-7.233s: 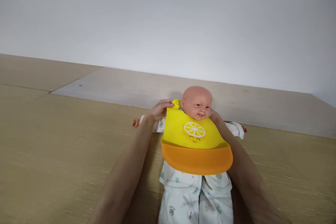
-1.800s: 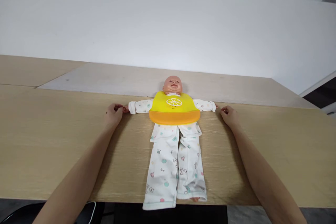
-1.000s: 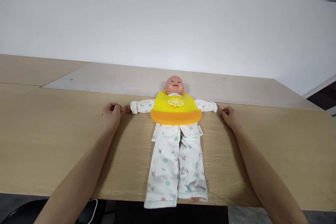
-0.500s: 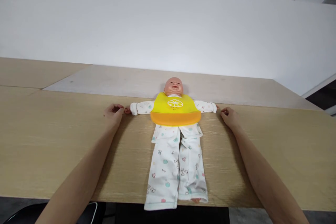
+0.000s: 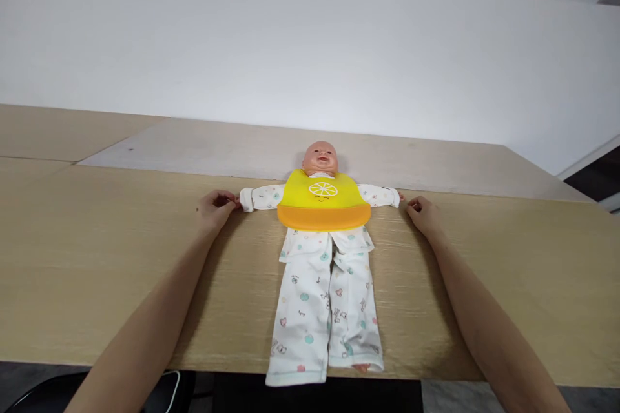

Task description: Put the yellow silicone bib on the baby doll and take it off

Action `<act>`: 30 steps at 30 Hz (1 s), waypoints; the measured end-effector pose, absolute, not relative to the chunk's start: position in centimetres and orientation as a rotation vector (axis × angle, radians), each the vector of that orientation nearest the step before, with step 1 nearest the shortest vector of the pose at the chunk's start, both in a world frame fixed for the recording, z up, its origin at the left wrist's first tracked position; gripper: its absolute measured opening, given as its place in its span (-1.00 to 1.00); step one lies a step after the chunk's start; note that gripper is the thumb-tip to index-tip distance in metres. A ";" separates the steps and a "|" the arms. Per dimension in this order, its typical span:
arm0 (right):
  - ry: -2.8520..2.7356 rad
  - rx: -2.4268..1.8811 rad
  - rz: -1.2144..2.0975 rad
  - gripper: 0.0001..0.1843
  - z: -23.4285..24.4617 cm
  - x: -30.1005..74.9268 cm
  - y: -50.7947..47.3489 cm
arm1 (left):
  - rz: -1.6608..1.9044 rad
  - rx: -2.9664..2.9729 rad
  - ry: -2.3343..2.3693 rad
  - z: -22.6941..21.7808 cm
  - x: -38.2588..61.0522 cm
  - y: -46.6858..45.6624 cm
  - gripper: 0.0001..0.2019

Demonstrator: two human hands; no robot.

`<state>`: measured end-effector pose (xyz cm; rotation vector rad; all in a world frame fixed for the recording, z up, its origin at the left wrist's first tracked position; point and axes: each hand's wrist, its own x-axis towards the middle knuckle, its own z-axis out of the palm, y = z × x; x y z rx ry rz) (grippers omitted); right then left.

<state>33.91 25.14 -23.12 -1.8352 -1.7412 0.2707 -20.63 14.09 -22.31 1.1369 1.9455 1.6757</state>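
A baby doll lies on its back, arms stretched out to both sides. It wears white printed pajamas and a yellow bib with an orange catch pocket and a citrus-slice picture. My left hand is closed around the doll's hand at the left cuff, and its fingers mostly hide that small hand. By the other cuff, my right hand rests on the table with fingers curled together, a small gap from the doll's hand. One doll foot peeks from a trouser leg.
The wooden table has a paler strip along its back, against a white partition. The trouser legs reach the table's front edge, one hanging slightly over it. A black chair stands below at the left.
My left hand has shifted slightly to the right, and its fingers now cover more of the doll's hand. My right hand and the doll look unchanged.
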 end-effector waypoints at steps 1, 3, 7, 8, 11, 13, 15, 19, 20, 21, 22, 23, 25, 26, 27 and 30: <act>-1.744 -1.835 0.276 -0.78 -23.2 34.0 25.2 | 1.679 1.140 1.945 -22.3 -20.6 14.1 -0.84; -1.750 -1.845 0.271 -0.78 -23.1 34.0 25.1 | 1.685 1.139 1.950 -22.3 -20.6 14.0 -0.85; -1.766 -1.857 0.246 -0.77 -22.8 33.8 24.9 | 1.681 1.124 1.947 -22.6 -20.7 14.1 -0.85; -1.768 -1.857 0.247 -0.77 -22.7 33.8 24.9 | 1.675 1.126 1.954 -22.7 -20.8 14.1 -0.85; -1.764 -1.881 0.250 -0.78 -22.5 33.6 24.7 | 1.655 1.150 1.998 -23.0 -21.1 14.2 -0.85; -1.770 -1.893 0.236 -0.77 -22.3 33.6 24.7 | 1.646 1.175 2.009 -23.0 -21.2 14.2 -0.86; -1.775 -1.890 0.225 -0.78 -22.3 33.5 24.6 | 1.644 1.197 2.004 -23.0 -21.2 14.1 -0.87; -1.767 -1.865 0.237 -0.75 -22.4 33.6 24.7 | 1.648 1.203 2.018 -23.1 -21.2 14.1 -0.88; -1.769 -1.856 0.239 -0.74 -22.5 33.6 24.7 | 1.647 1.199 2.023 -23.1 -21.3 14.1 -0.89; -1.771 -1.849 0.240 -0.73 -22.5 33.6 24.8 | 1.644 1.193 2.028 -23.2 -21.3 14.1 -0.89; -1.771 -1.846 0.244 -0.73 -22.6 33.7 24.8 | 1.641 1.188 2.034 -23.2 -21.4 14.2 -0.90; -1.770 -1.847 0.252 -0.73 -22.7 33.7 24.9 | 1.639 1.188 2.037 -23.3 -21.4 14.2 -0.90; -1.765 -1.863 0.268 -0.75 -22.7 33.8 25.0 | 1.639 1.198 2.045 -23.3 -21.5 14.2 -0.90; -1.762 -1.870 0.270 -0.76 -22.7 33.8 25.0 | 1.637 1.206 2.053 -23.3 -21.5 14.2 -0.89; -1.761 -1.874 0.270 -0.77 -22.7 33.8 25.0 | 1.632 1.217 2.063 -23.3 -21.5 14.2 -0.88; -1.758 -1.892 0.254 -0.77 -22.7 33.8 25.0 | 1.620 1.243 2.080 -23.3 -21.5 14.1 -0.86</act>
